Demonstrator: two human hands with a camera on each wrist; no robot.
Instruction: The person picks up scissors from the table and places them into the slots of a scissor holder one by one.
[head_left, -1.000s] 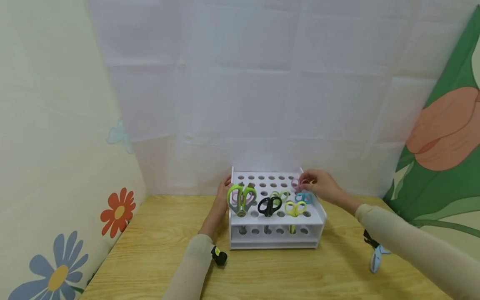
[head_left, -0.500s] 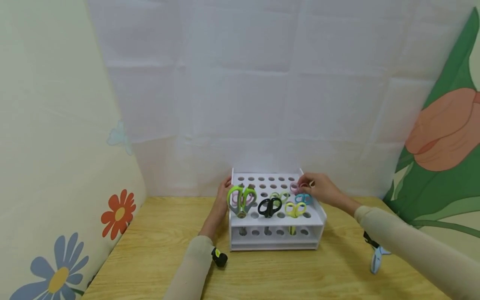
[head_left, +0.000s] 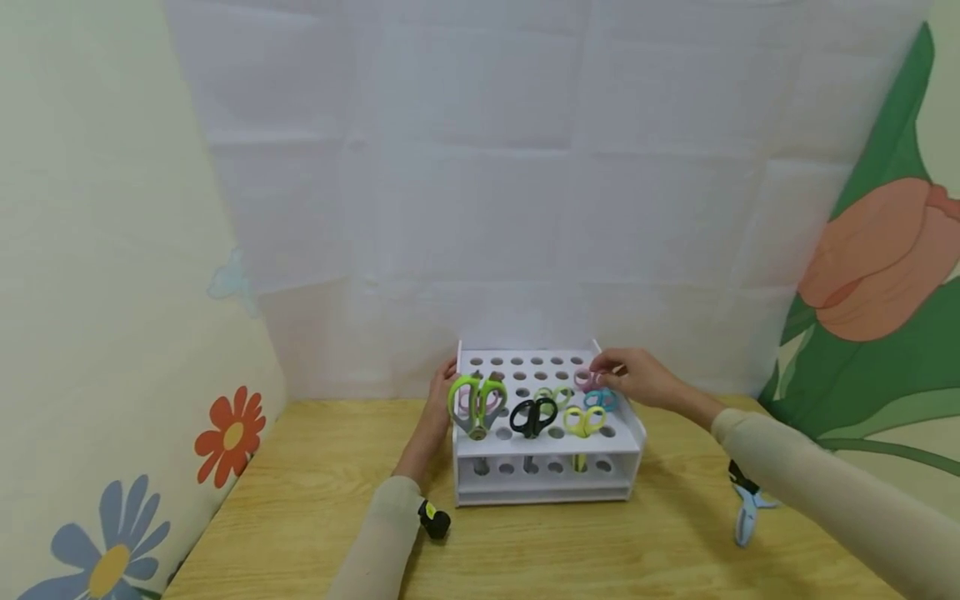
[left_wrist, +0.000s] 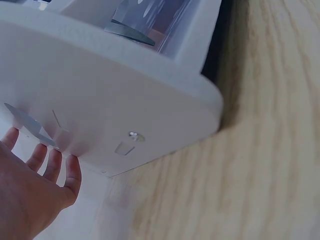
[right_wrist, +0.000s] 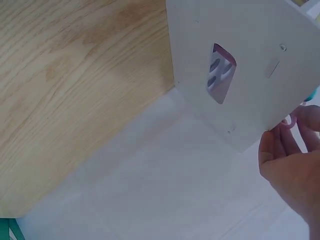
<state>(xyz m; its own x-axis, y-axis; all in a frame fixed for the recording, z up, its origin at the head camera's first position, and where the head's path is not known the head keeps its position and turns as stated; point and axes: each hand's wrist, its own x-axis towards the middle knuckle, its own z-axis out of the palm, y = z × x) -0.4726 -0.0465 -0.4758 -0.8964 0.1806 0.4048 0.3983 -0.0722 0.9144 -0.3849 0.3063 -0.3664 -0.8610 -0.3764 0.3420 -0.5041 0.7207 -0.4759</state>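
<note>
A white rack (head_left: pixel 543 495) with rows of round holes stands on the table. My right hand (head_left: pixel 639 379) pinches the handle of pink scissors (head_left: pixel 577 381) at the rack's back right; a pink ring (right_wrist: pixel 288 124) shows between its fingers in the right wrist view. The blades are hidden. My left hand (head_left: pixel 437 408) rests its fingertips against the rack's left side panel (left_wrist: pixel 95 85), beside a cut-out. Other scissors stand handles up in the rack: green-grey (head_left: pixel 477 418), black (head_left: pixel 532 420), yellow (head_left: pixel 584 423), light green (head_left: pixel 553 397), blue (head_left: pixel 601 401) and another pink pair, partly hidden.
A light-blue forked object (head_left: pixel 746 518) lies on the wooden table (head_left: pixel 525 550) at the right, near the right sleeve. Behind the rack hangs a white cloth (head_left: pixel 480 208). Flower-patterned cloths (head_left: pixel 112 250) hang at both sides.
My right hand has moved down a little with the pink scissors, whose handles now sit lower, close to the blue pair. My left hand keeps its place on the rack. The head view has shifted slightly.
</note>
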